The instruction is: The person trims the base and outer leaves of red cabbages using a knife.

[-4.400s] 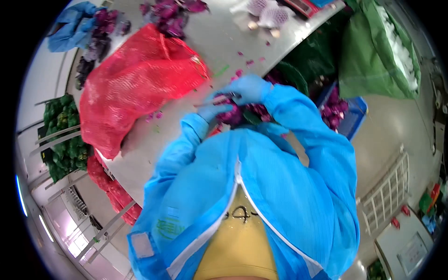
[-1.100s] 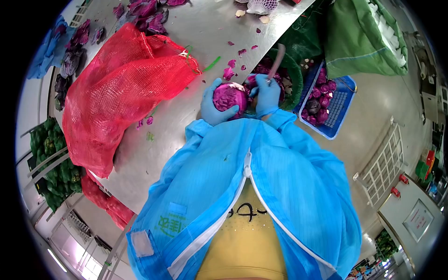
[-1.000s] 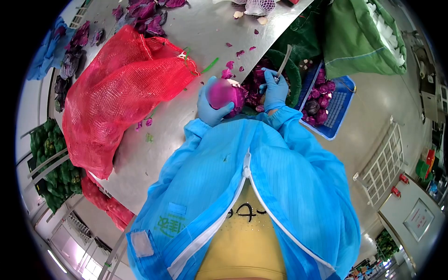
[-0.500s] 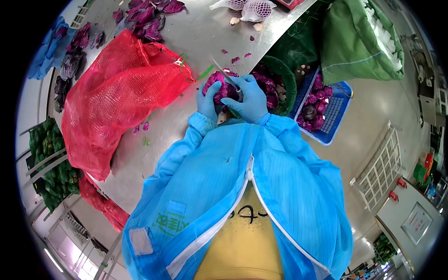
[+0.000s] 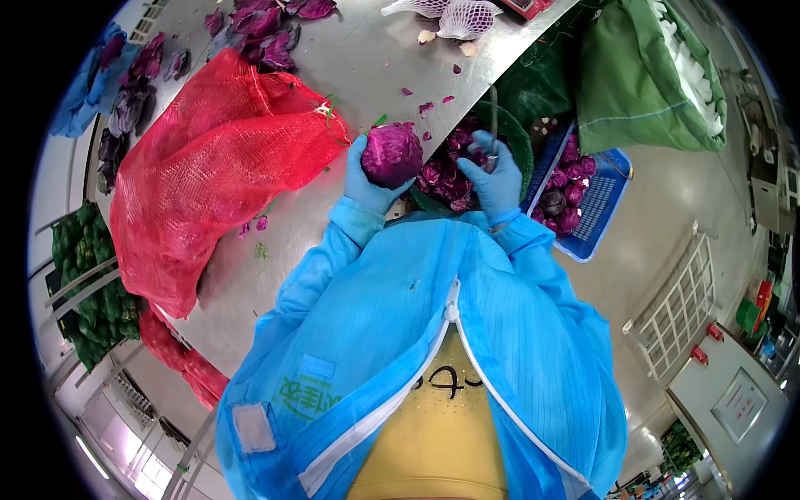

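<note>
My gloved left hand [image 5: 367,190] cups a round red cabbage [image 5: 392,154] at the edge of the steel table. My gloved right hand [image 5: 502,185] is closed on a knife [image 5: 493,112], its narrow blade pointing away from me. That hand is over a green container [image 5: 522,150] holding purple cabbage leaves [image 5: 446,179]. Something small and purple shows by the right fingers, but I cannot tell whether they hold it. Beside the left hand, a red mesh sack [image 5: 208,175] lies on the table.
On the right, a blue crate [image 5: 612,196] holds several purple heads. Behind it stands a green sack [image 5: 637,83]. Loose purple leaves [image 5: 267,37] and white foam netting [image 5: 467,18] lie on the steel table [image 5: 367,58]. A white rack [image 5: 675,308] is on the floor.
My right hand has moved right with the knife, away from the cabbage to above the green container. The left hand still holds the cabbage, which now shows more fully.
</note>
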A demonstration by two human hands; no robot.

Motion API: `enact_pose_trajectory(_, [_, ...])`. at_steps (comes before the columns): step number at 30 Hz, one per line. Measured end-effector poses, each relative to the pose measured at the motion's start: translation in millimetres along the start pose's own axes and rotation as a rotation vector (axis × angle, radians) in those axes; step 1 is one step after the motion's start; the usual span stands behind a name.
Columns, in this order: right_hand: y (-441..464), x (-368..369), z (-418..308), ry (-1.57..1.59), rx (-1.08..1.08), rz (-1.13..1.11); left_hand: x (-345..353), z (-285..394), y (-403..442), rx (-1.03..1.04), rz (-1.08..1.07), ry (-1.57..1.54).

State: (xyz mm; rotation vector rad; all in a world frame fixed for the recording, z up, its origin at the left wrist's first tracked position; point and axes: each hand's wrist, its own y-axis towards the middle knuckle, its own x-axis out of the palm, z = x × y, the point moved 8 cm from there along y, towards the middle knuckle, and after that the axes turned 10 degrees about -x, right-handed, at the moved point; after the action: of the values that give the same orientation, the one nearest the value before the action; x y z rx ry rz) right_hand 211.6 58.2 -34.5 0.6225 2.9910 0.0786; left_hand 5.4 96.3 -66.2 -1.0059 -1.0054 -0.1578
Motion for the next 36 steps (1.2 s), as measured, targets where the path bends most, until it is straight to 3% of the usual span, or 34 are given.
enact_pose_trajectory(2, [5, -25, 5, -0.349, 0.002, 0.012, 4, -1, -3, -0.035, -0.057, -0.034])
enact_pose_trajectory(3, [10, -24, -9, -0.541, -0.212, 0.008, 3, -4, -4, -0.036, -0.059, -0.032])
enact_pose_trajectory(4, [9, -26, -6, -0.542, -0.213, 0.011, 15, -1, -11, 0.089, -0.217, 0.068])
enact_pose_trajectory(6, [2, -15, 18, 0.061, 0.163, -0.040, 32, 4, -19, 0.206, -0.378, 0.170])
enact_pose_trajectory(9, [-1, 6, 7, -0.019, 0.069, -0.110, 30, -2, -15, 0.114, -0.192, 0.272])
enact_pose_trajectory(12, [-6, 21, -1, 0.078, 0.151, -0.136, 61, 0, -31, 0.283, -0.455, 0.453])
enact_pose_trajectory(14, [-7, 26, -1, 0.129, 0.236, -0.146, 32, -15, -12, -0.155, -0.043, -0.115])
enact_pose_trajectory(15, [-7, 27, 3, 0.151, 0.289, -0.147, 29, -17, -11, -0.155, -0.042, -0.115])
enact_pose_trajectory(18, [-7, 32, 16, 0.244, 0.402, -0.151, 30, -7, -14, 0.102, -0.154, 0.352])
enact_pose_trajectory(21, [-9, 45, 28, 0.419, 0.531, -0.152, 52, 3, -27, 0.319, -0.507, 0.447])
enact_pose_trajectory(23, [-14, 64, 39, 0.620, 0.638, -0.214, 25, -4, -3, -0.013, -0.232, 0.063])
enact_pose_trajectory(24, [-18, 77, 21, 0.791, 0.656, -0.321, 24, -3, -3, -0.013, -0.237, 0.065])
enact_pose_trajectory(26, [-25, 83, -4, 0.892, 0.637, -0.291, 27, -4, -11, -0.010, -0.289, 0.245])
enact_pose_trajectory(28, [-21, 82, -10, 0.919, 0.570, -0.311, 43, -4, -25, -0.047, -0.328, 0.150])
enact_pose_trajectory(30, [-21, 75, 2, 0.906, 0.547, -0.300, 62, 13, -41, 0.215, -0.230, 0.210])
enact_pose_trajectory(31, [-20, 77, 6, 0.907, 0.547, -0.300, 60, 16, -37, 0.215, -0.229, 0.210])
enact_pose_trajectory(33, [-3, 66, 3, 0.660, 0.280, -0.179, 40, 21, -21, 0.183, -0.034, 0.422])
enact_pose_trajectory(36, [-8, 66, -4, 0.454, 0.312, -0.244, 33, 17, -24, 0.303, -0.167, 0.637])
